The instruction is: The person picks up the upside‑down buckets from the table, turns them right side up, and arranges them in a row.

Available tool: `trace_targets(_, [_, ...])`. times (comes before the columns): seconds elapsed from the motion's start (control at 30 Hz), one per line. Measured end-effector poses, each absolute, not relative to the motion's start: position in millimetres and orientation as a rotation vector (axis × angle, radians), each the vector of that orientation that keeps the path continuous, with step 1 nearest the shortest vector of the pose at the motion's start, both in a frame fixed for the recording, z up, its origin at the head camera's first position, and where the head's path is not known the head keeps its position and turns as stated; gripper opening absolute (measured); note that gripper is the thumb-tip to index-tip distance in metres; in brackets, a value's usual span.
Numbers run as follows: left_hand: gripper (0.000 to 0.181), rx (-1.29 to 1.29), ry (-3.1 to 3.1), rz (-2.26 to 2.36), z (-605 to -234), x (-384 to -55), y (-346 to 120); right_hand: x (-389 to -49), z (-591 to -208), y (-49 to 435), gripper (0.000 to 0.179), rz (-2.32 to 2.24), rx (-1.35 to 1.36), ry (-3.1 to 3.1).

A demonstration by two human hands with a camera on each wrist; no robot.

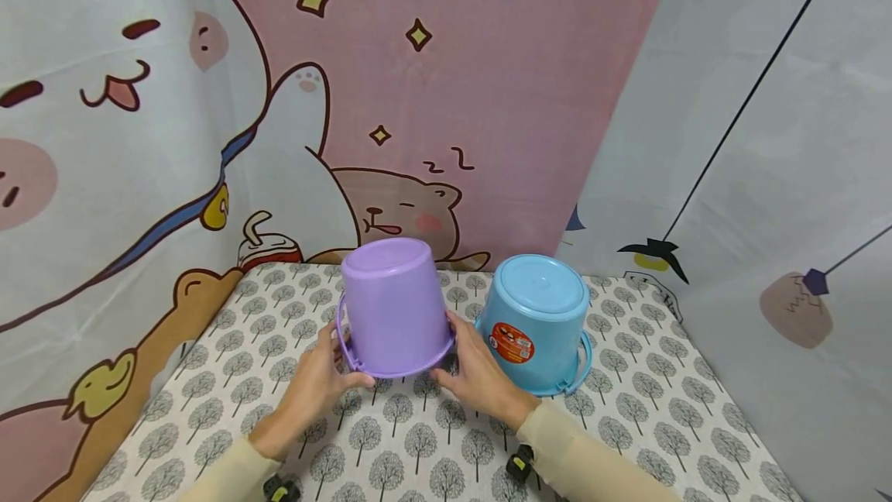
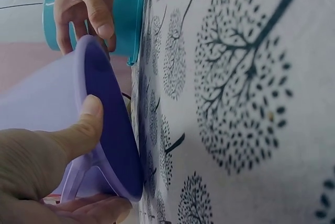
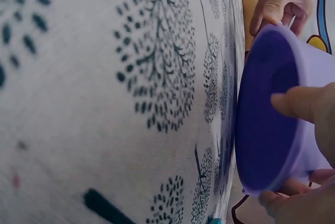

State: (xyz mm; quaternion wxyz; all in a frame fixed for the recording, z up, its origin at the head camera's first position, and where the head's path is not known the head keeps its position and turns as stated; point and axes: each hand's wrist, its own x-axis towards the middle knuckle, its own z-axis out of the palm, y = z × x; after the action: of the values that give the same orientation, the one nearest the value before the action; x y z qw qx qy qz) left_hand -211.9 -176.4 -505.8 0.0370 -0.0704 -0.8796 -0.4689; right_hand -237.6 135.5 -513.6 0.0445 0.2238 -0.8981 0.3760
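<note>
A purple bucket [image 1: 393,308] is held upside down and tilted, its near rim raised off the tablecloth. My left hand [image 1: 320,370] grips the rim on the left, thumb at the mouth, beside the bucket's handle [image 1: 341,331]. On the opposite side my right hand [image 1: 481,370] grips the rim, its thumb [image 3: 293,103] over the edge of the open mouth. The dark inside [image 3: 267,103] shows in the right wrist view. Just right of that hand a light blue bucket [image 1: 543,324] stands upside down on the table, with a red-orange label [image 1: 512,342] on its side.
A white tablecloth [image 1: 390,440] printed with grey trees covers the table. Cloth curtains with cartoon animals [image 1: 411,208] hang behind and at the left, and a pale one [image 1: 753,138] hangs at the right.
</note>
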Motion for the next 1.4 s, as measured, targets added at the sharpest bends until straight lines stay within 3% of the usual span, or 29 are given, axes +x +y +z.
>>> trace_targets(0.13, [0.128,-0.234,-2.691,-1.475,-504,-210,-180,-235,-512,135,0.094,1.106,0.697,-2.686])
trace_targets(0.33, [0.125,-0.213,-2.675,-1.535,-503,-208,-184,-236,-511,139,0.042,1.015,0.788,-2.514])
trace_targets(0.43, [0.128,-0.208,-2.661,-1.545,-502,-209,-184,-237,-511,139,0.029,0.934,0.833,-2.393])
trace_targets(0.57, [0.118,-0.242,-2.606,-1.562,-501,-210,-181,-239,-508,139,0.028,0.886,0.841,-2.292])
trace_targets(0.77, [0.048,-0.298,-2.530,-1.595,-501,-208,-176,-239,-498,137,0.027,0.851,0.820,-2.224])
trace_targets(0.87, [0.028,-0.317,-2.507,-1.607,-500,-207,-175,-237,-492,136,0.026,0.837,0.821,-2.186])
trace_targets(1.13, [0.021,-0.341,-2.418,-1.492,-493,-208,-177,-234,-476,133,0.021,0.834,0.815,-2.132])
trace_targets(1.4, [0.016,-0.247,-2.401,-1.549,-476,-206,-182,-234,-472,131,0.044,0.858,0.814,-2.079])
